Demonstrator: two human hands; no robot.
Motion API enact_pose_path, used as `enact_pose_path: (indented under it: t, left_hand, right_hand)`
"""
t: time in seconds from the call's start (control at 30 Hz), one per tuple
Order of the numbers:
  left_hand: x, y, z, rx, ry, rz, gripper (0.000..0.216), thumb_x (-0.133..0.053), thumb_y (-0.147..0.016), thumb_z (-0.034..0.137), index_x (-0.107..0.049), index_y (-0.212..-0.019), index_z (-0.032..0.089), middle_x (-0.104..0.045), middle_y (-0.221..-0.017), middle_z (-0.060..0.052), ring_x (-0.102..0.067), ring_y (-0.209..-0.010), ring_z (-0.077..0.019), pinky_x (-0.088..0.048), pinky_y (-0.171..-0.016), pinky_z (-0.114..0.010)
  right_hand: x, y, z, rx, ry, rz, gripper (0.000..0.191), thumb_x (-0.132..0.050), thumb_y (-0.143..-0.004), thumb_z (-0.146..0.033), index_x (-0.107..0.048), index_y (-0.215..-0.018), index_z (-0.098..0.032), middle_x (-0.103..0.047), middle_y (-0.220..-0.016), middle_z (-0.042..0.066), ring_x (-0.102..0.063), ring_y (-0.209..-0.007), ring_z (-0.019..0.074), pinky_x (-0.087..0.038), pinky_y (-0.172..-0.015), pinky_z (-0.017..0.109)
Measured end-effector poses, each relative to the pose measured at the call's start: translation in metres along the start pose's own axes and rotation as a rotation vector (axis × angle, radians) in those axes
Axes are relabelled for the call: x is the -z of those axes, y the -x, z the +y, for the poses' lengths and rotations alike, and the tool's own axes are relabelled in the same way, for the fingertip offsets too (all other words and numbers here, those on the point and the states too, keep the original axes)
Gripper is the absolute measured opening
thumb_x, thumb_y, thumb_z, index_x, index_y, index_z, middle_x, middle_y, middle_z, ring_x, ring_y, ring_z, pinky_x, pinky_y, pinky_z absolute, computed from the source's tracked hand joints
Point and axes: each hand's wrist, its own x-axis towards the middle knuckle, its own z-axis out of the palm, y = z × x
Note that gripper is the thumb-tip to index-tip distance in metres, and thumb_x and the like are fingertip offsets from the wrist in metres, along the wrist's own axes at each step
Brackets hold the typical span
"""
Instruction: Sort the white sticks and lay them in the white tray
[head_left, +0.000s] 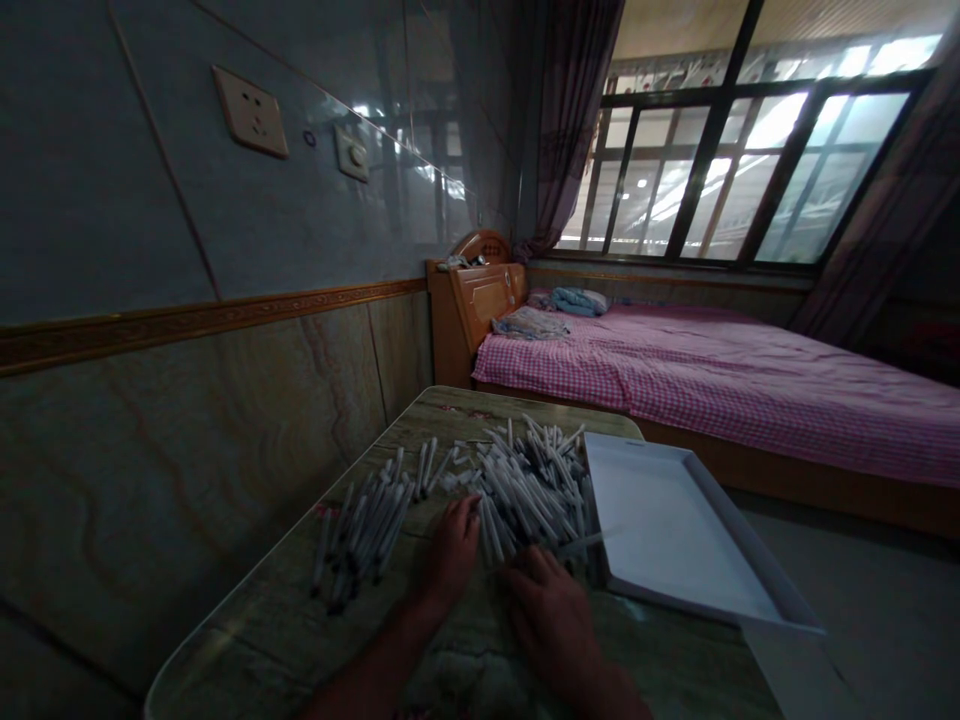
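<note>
Several thin white sticks with dark tips lie in two heaps on a small table (247,640). The bigger heap (529,480) spreads across the middle, the smaller heap (367,525) lies to its left. My left hand (451,555) rests on the table between the heaps, fingers curled at the near edge of the bigger heap, apparently pinching a stick. My right hand (551,615) lies palm down at the front of the bigger heap, fingers bent onto the sticks. A white tray (675,530) lies empty to the right.
The tiled wall (187,300) with a socket (251,112) runs close along the table's left side. A bed with a pink checked sheet (712,380) stands behind the table under a barred window (742,170). The tray overhangs the table's right edge above the floor.
</note>
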Motion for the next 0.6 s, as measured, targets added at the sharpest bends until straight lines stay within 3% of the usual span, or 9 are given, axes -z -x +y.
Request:
enact_pose_path:
  t: [0.17,0.3,0.43,0.6]
  left_hand:
    - [0.006,-0.004,0.001,-0.059,-0.102,0.003,0.029,-0.052,-0.082,0.013,-0.070,-0.103,0.022,-0.071,-0.106,-0.011,-0.067,-0.101,-0.0247,-0.049,-0.091,-0.036]
    - [0.021,-0.014,0.005,-0.176,-0.558,0.105,0.032,-0.052,-0.084,0.012,-0.069,-0.111,0.020,-0.069,-0.118,-0.012,-0.059,-0.117,-0.0269,-0.042,-0.104,-0.041]
    - [0.022,-0.018,0.003,-0.144,-0.996,0.180,0.039,-0.055,-0.088,0.020,-0.064,-0.126,0.018,-0.058,-0.139,-0.016,-0.043,-0.136,-0.0344,-0.030,-0.112,-0.052]
    - [0.016,-0.018,0.000,-0.075,-1.184,0.110,0.044,-0.052,-0.092,0.033,-0.061,-0.132,0.017,-0.056,-0.141,-0.020,-0.042,-0.137,-0.0368,-0.030,-0.111,-0.053]
  right_hand:
    - [-0.008,-0.001,0.007,-0.039,0.056,0.007,0.023,-0.053,-0.092,-0.017,-0.070,-0.106,-0.026,-0.065,-0.099,0.006,-0.060,-0.093,0.0200,-0.045,-0.077,0.026]
    - [-0.015,0.002,0.015,-0.077,0.053,0.037,0.023,-0.054,-0.090,-0.013,-0.071,-0.098,-0.026,-0.064,-0.095,0.004,-0.060,-0.089,0.0183,-0.043,-0.074,0.025]
    - [-0.019,0.002,0.016,-0.061,0.028,0.023,0.023,-0.053,-0.091,-0.013,-0.071,-0.097,-0.026,-0.064,-0.096,0.004,-0.060,-0.091,0.0180,-0.044,-0.076,0.025]
    - [-0.017,0.002,0.013,-0.089,0.004,0.011,0.022,-0.053,-0.092,-0.013,-0.070,-0.096,-0.026,-0.064,-0.096,0.004,-0.060,-0.093,0.0180,-0.044,-0.079,0.025]
